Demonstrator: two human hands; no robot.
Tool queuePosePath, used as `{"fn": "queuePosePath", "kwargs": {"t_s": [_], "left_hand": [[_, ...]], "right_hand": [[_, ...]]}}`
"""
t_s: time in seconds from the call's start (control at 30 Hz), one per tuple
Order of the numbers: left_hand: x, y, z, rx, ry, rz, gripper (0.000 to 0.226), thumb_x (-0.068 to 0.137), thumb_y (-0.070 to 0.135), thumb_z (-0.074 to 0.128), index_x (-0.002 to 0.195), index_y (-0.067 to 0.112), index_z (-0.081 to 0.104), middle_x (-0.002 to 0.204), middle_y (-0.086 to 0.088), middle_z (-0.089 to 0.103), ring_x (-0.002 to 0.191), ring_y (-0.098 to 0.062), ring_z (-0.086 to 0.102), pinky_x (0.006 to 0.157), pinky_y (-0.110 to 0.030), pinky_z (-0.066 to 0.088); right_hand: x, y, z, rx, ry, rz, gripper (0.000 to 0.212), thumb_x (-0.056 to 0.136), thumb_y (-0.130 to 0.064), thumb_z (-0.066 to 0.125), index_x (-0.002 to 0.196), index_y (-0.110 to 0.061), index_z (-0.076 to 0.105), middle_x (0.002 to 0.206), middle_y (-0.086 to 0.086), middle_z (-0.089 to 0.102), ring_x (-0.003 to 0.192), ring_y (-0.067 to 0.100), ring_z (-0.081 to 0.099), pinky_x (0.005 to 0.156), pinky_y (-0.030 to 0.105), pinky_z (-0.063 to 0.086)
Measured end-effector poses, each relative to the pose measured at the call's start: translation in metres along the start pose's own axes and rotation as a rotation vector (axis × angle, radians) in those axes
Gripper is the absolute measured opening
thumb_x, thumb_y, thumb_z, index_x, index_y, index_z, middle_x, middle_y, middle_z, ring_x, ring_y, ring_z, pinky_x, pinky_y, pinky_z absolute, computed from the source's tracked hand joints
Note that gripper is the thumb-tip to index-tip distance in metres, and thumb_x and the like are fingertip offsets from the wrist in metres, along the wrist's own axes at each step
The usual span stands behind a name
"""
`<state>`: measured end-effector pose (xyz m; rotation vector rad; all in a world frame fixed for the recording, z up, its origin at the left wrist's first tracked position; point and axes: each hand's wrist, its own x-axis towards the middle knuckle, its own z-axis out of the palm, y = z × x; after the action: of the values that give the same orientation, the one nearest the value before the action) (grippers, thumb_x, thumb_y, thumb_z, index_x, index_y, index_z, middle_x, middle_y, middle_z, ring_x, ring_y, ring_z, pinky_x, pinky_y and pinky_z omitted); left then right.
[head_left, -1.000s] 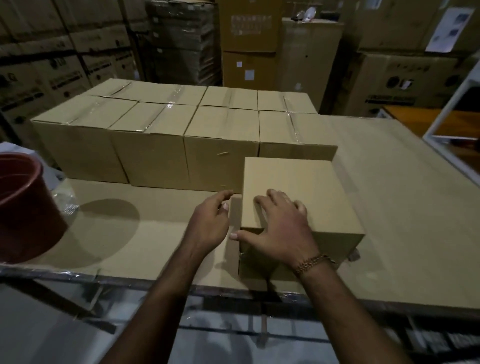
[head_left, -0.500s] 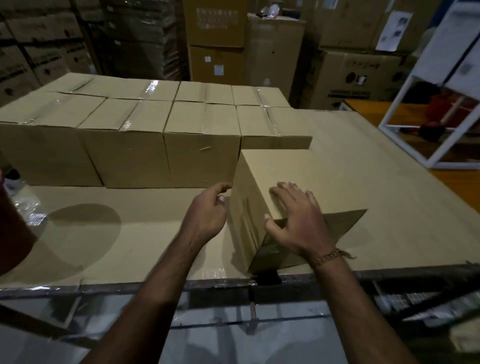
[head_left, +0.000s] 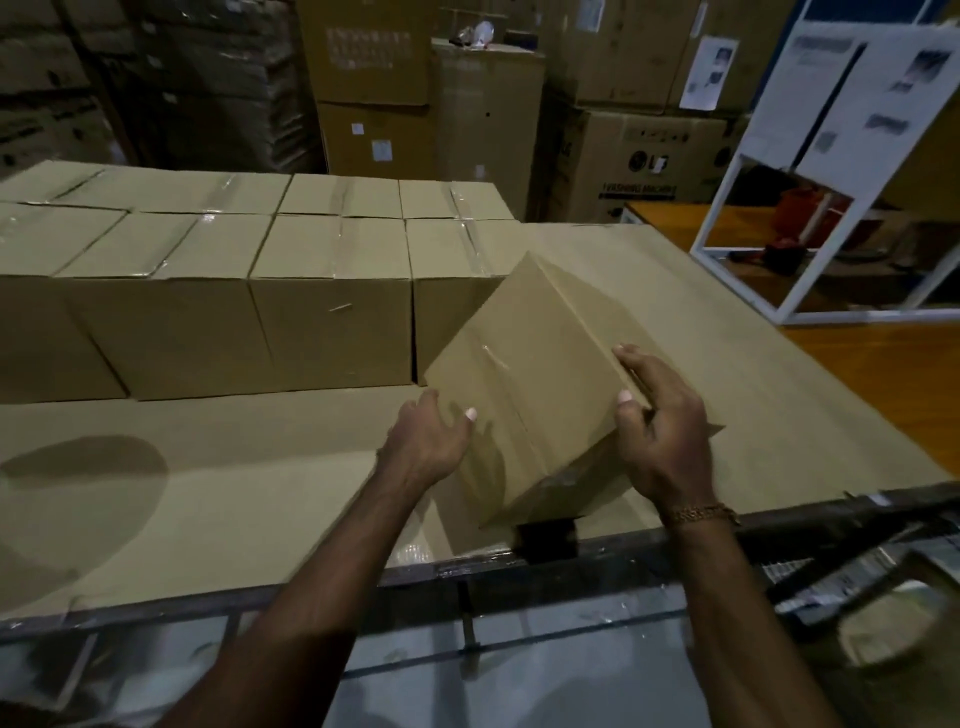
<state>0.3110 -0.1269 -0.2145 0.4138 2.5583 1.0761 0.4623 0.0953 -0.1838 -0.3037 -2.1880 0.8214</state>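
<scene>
while it stands tipped on its near bottom edge, close to the front rim of the surface, the cardboard box is held from both sides. the left hand has its grip clamped on the box's lower left corner, thumb on the taped face, fingers round the edge. the right hand, a bracelet at its wrist, has its grip clamped over the box's right edge. just behind the box stand two rows of taped boxes. farther behind the box rise large cartons, and behind it to the right leans a white framed board.
</scene>
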Motion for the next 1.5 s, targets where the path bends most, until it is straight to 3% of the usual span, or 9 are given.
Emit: {"fn": "queuePosePath", "kwargs": {"t_s": [0.13, 0.27, 0.37, 0.5, 0.67, 0.8, 1.03, 1.27, 1.5], "left_hand": [[-0.007, 0.023, 0.037, 0.094, -0.219, -0.064, 0.109, 0.082, 0.091, 0.038, 0.168, 0.03, 0.008, 0.168, -0.011, 0.037, 0.147, -0.039, 0.044, 0.118, -0.067, 0.034], [-0.024, 0.067, 0.072, -0.126, -0.193, 0.068, 0.094, 0.106, 0.057, 0.048, 0.167, 0.025, -0.015, 0.174, -0.012, 0.022, 0.153, -0.035, 0.036, 0.116, -0.045, 0.039], [-0.02, 0.089, 0.097, -0.193, -0.145, 0.149, 0.094, 0.105, 0.06, 0.047, 0.166, 0.031, -0.019, 0.176, -0.008, 0.017, 0.154, -0.034, 0.036, 0.116, -0.046, 0.04], [-0.009, 0.112, 0.128, -0.215, -0.038, 0.2, 0.088, 0.103, 0.068, 0.042, 0.168, 0.035, -0.007, 0.174, -0.005, 0.025, 0.153, -0.033, 0.038, 0.119, -0.048, 0.041], [0.012, 0.142, 0.166, -0.265, 0.062, 0.194, 0.071, 0.106, 0.064, 0.04, 0.167, 0.028, 0.029, 0.161, -0.002, 0.049, 0.142, -0.028, 0.051, 0.11, -0.04, 0.047], [0.022, 0.161, 0.185, -0.233, 0.1, 0.179, 0.066, 0.107, 0.063, 0.038, 0.16, 0.023, 0.042, 0.152, -0.005, 0.058, 0.134, -0.029, 0.058, 0.106, -0.04, 0.051], [0.051, 0.175, 0.185, -0.191, 0.053, 0.163, 0.066, 0.109, 0.06, 0.036, 0.162, 0.022, 0.036, 0.153, -0.005, 0.056, 0.135, -0.03, 0.057, 0.108, -0.046, 0.052], [0.101, 0.19, 0.181, -0.189, 0.109, 0.228, 0.055, 0.11, 0.056, 0.037, 0.155, 0.025, 0.041, 0.145, 0.002, 0.06, 0.13, -0.021, 0.06, 0.099, -0.039, 0.055], [0.166, 0.215, 0.158, 0.332, 0.309, 0.455, 0.046, 0.114, 0.041, 0.034, 0.152, 0.022, 0.051, 0.162, 0.0, 0.046, 0.15, -0.017, 0.036, 0.118, -0.036, 0.036]], "right_hand": [[0.005, 0.03, -0.031, 0.099, 0.103, 0.123, 0.05, 0.1, -0.03, 0.044, 0.145, -0.013, 0.06, 0.139, 0.004, 0.066, 0.13, 0.016, 0.06, 0.11, 0.048, 0.053], [0.01, 0.064, -0.064, 0.193, 0.164, 0.241, 0.049, 0.103, -0.028, 0.04, 0.146, -0.014, 0.057, 0.112, -0.006, 0.067, 0.095, -0.001, 0.061, 0.082, 0.031, 0.057], [0.012, 0.093, -0.089, 0.176, 0.167, 0.315, 0.055, 0.101, -0.032, 0.037, 0.149, -0.016, 0.056, 0.114, -0.001, 0.067, 0.089, -0.002, 0.06, 0.077, 0.024, 0.053], [0.018, 0.131, -0.12, 0.064, 0.126, 0.355, 0.056, 0.104, -0.026, 0.039, 0.16, -0.027, 0.043, 0.153, 0.005, 0.054, 0.136, 0.015, 0.051, 0.113, 0.042, 0.046], [0.031, 0.169, -0.149, -0.235, 0.002, 0.27, 0.062, 0.104, -0.007, 0.046, 0.161, -0.032, 0.044, 0.126, 0.005, 0.048, 0.109, 0.021, 0.052, 0.093, 0.039, 0.051], [0.047, 0.188, -0.16, -0.345, -0.17, 0.308, 0.051, 0.107, -0.012, 0.045, 0.157, -0.022, 0.051, 0.132, 0.006, 0.05, 0.11, 0.019, 0.053, 0.093, 0.031, 0.047], [0.09, 0.202, -0.145, -0.367, -0.246, 0.407, 0.044, 0.107, -0.03, 0.051, 0.151, -0.023, 0.052, 0.141, 0.009, 0.053, 0.119, 0.025, 0.058, 0.097, 0.043, 0.053], [0.134, 0.231, -0.099, -0.543, -0.24, 0.403, 0.055, 0.112, -0.043, 0.032, 0.165, -0.03, 0.031, 0.14, 0.014, 0.052, 0.11, 0.024, 0.058, 0.09, 0.043, 0.054], [0.201, 0.261, -0.053, -0.584, -0.28, 0.39, 0.055, 0.112, -0.044, 0.028, 0.165, -0.031, 0.028, 0.14, 0.014, 0.053, 0.108, 0.026, 0.059, 0.088, 0.043, 0.055]]}}
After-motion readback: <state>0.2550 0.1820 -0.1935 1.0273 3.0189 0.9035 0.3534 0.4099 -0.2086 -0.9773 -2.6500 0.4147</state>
